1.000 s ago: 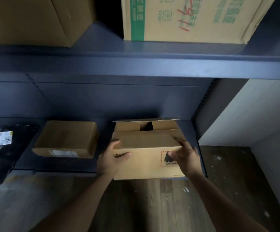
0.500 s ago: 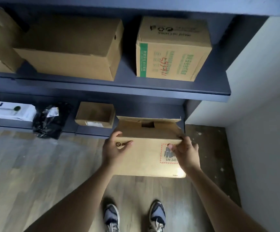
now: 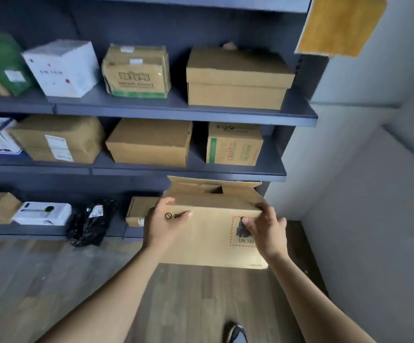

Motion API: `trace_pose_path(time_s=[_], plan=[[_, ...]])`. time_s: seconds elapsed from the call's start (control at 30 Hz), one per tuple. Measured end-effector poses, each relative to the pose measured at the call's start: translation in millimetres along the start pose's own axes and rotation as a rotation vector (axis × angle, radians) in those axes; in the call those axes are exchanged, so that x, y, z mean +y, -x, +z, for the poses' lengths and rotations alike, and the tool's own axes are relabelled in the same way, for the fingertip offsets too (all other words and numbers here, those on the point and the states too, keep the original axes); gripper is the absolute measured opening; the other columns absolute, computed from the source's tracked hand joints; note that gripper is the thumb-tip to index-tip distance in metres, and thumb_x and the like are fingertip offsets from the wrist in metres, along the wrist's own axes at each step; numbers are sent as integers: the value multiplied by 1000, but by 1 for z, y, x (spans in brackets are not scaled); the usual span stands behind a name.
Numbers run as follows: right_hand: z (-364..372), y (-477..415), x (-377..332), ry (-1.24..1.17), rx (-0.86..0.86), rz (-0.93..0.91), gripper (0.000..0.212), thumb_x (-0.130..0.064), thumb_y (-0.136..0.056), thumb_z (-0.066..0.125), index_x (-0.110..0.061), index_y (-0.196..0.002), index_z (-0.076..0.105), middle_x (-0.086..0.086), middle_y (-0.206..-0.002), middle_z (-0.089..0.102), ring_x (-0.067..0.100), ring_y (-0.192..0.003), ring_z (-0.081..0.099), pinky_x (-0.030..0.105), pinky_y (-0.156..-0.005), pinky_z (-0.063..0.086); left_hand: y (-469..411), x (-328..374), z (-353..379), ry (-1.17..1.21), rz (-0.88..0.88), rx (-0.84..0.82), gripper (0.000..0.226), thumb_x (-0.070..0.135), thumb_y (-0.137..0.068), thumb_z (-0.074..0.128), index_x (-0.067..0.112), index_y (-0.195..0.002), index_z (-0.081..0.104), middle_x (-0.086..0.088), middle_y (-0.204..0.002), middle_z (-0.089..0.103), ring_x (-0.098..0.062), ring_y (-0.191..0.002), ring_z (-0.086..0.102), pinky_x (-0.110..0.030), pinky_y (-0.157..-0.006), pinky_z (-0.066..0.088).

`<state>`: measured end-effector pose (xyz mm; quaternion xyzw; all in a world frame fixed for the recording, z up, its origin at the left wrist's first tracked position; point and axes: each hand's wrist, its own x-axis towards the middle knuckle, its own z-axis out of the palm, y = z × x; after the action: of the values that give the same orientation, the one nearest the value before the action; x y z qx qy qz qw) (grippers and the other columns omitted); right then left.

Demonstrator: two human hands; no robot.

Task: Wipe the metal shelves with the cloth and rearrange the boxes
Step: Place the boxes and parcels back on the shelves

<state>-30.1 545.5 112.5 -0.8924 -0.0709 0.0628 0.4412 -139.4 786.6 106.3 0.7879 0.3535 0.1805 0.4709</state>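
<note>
Head view: the person holds a cardboard box (image 3: pixel 208 241) with both hands, a little to 5 o'clock from the middle of the picture. The box is in the air in front of the right end of the bottom shelf (image 3: pixel 27 230), and its top comes up to the edge of the middle shelf (image 3: pixel 188 171). Its top flaps are not fully closed: the back flap stands up and a dark gap shows between the others. A red dashed label is on its front face.

The left hand (image 3: pixel 162 222) grips the box at its 9 o'clock side, with the thumb flat on the front face and the fingers curled over the top edge. The right hand (image 3: pixel 265 231) grips the upper corner at 2 o'clock, thumb on the red label and fingers over the flap.

At 9 o'clock from the held box, the bottom shelf carries a small brown box (image 3: pixel 139 210), partly hidden by the left hand, then a black plastic bag (image 3: pixel 89 222) and a flat white box (image 3: pixel 42 214).

At 12 o'clock, the middle shelf holds a box with green print (image 3: pixel 233 144) and a plain brown box (image 3: pixel 149 142). Above it the upper shelf (image 3: pixel 176 112) holds a lidded brown box (image 3: pixel 238 80) and a white cube box (image 3: pixel 62 68).

At 1 o'clock in the picture, a yellow-brown flat piece (image 3: pixel 339 26) hangs beside the shelving; I cannot tell if it is the cloth.

At 6 o'clock there is the wooden floor (image 3: pixel 52 280) and one shoe (image 3: pixel 235 334).
</note>
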Motion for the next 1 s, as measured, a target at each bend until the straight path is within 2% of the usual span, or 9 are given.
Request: trace_pose_path(time_s=[0.13, 0.27, 0.4, 0.5, 0.57, 0.67, 0.8, 0.9, 1.0], plan=[[-40, 33, -75, -24, 85, -127, 59, -44, -88, 75, -31, -139, 48, 13, -119, 46, 8, -79, 41, 41, -93, 51, 18, 57, -63, 61, 104, 53, 52, 46, -73, 85, 37, -116, 59, 10, -110, 63, -13, -99, 58, -26, -76, 44], [-70, 57, -134, -90, 161, -256, 55, -47, -87, 74, -38, -135, 49, 1, -108, 46, 18, -100, 46, 41, -91, 51, 32, 110, -119, 129, 221, 92, 52, 46, -74, 85, 36, -117, 58, 13, -115, 60, -10, -104, 55, -27, -79, 44], [-92, 72, -180, -153, 223, -338, 54, -48, -87, 74, -41, -134, 49, 6, -114, 47, 2, -90, 46, 41, -92, 52, 44, 155, -164, 167, 329, 147, 51, 42, -74, 86, 32, -117, 60, 13, -110, 62, -11, -100, 57, -22, -72, 42], [-104, 78, -206, -166, 258, -400, 52, -52, -86, 73, -44, -132, 48, 9, -116, 53, -5, -88, 43, 35, -84, 47, 48, 177, -190, 198, 392, 170, 51, 40, -74, 87, 31, -117, 60, 14, -112, 61, -11, -105, 56, -28, -82, 43], [-109, 79, -220, -163, 274, -429, 52, -54, -86, 72, -45, -131, 47, 9, -115, 56, -9, -90, 41, 32, -79, 42, 48, 188, -202, 229, 414, 172, 51, 38, -75, 87, 31, -117, 60, 14, -116, 60, -10, -109, 54, -27, -85, 41], [-117, 83, -240, -170, 301, -469, 55, -52, -86, 73, -40, -134, 48, 10, -118, 54, -7, -89, 41, 30, -77, 42, 48, 203, -218, 249, 458, 177, 49, 37, -76, 87, 30, -117, 60, 15, -117, 60, -7, -110, 53, -20, -82, 38], [-126, 85, -261, -188, 317, -520, 56, -49, -87, 73, -36, -136, 48, 10, -124, 47, -3, -86, 42, 25, -71, 42, 42, 220, -232, 236, 504, 199, 50, 42, -75, 86, 32, -116, 59, 17, -114, 58, -8, -108, 52, -27, -85, 40], [-137, 77, -280, -184, 357, -544, 56, -53, -86, 72, -41, -134, 47, 11, -121, 49, -3, -87, 43, 29, -72, 42, 33, 239, -241, 238, 546, 219, 51, 44, -75, 86, 35, -117, 57, 17, -115, 56, -8, -109, 52, -29, -87, 42], [-157, 62, -308, -193, 386, -589, 55, -52, -86, 72, -42, -133, 47, 10, -119, 50, -11, -92, 42, 23, -69, 40, 19, 269, -249, 257, 608, 244, 52, 47, -75, 85, 36, -118, 57, 18, -117, 57, -7, -110, 51, -29, -87, 43]])
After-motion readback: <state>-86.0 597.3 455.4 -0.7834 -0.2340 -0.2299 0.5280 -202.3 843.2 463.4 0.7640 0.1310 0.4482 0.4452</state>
